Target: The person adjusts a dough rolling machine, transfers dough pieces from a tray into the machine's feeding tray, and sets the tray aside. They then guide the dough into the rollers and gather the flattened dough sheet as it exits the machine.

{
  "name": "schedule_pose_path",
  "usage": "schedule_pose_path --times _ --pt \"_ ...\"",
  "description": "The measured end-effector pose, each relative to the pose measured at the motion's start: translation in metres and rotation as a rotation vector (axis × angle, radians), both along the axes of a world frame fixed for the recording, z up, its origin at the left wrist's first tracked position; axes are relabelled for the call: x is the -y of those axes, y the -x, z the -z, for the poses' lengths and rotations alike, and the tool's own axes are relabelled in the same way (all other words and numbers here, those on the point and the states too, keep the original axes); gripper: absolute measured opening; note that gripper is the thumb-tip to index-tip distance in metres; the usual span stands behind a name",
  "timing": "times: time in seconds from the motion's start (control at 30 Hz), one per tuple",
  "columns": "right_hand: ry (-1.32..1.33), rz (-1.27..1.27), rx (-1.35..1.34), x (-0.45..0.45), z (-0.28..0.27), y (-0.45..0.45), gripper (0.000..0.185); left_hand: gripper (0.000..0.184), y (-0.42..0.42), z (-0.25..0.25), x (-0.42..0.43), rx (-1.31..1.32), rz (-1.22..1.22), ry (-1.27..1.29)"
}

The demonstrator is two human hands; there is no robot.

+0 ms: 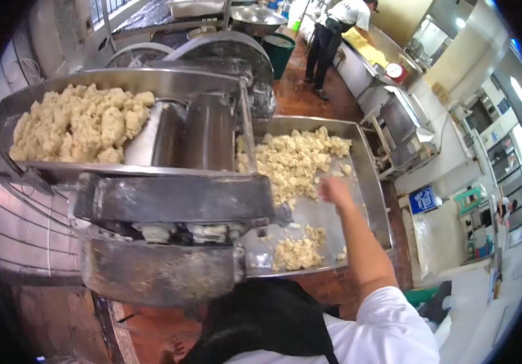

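My right hand (334,190) is stretched over the metal tray (373,182), at the right edge of a heap of crumbly pale dough (288,159). Its fingers are smeared, so whether they grip any dough cannot be made out. A smaller pile of dough (299,250) lies near the front of this tray. To the left stands a dough roller machine (176,200) with two dark rollers (197,132). More lumpy dough (85,124) is heaped on its feed tray (36,91), left of the rollers. My left hand is out of view.
The machine's heavy dark housing (164,267) stands close at my front left. A co-worker (343,24) bends over a counter with yellow material (364,47) at the back. A dark green bin (279,54) and a large metal bowl (258,17) stand behind the machine.
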State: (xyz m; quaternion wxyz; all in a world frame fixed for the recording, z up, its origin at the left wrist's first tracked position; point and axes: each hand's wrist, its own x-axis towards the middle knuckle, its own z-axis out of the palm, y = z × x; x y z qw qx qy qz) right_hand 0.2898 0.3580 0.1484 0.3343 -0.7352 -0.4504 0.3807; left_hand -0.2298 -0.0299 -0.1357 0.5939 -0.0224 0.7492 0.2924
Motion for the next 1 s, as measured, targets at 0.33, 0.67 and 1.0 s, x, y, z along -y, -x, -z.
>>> schedule_pose_path --times 0.33,0.67,1.0 --pt "0.161 -0.276 0.603 0.06 0.15 -0.085 0.039 0.031 -0.108 -0.131 -0.078 -0.003 0.917 0.226" --pt "0.322 -0.957 0.484 0.061 0.111 -0.07 0.045 0.048 -0.315 -0.185 -0.239 -0.431 0.843 -0.552" --pt "0.82 -0.819 0.777 0.093 0.133 -0.25 0.054 0.086 -0.336 -0.095 -0.274 -0.509 1.115 -0.074"
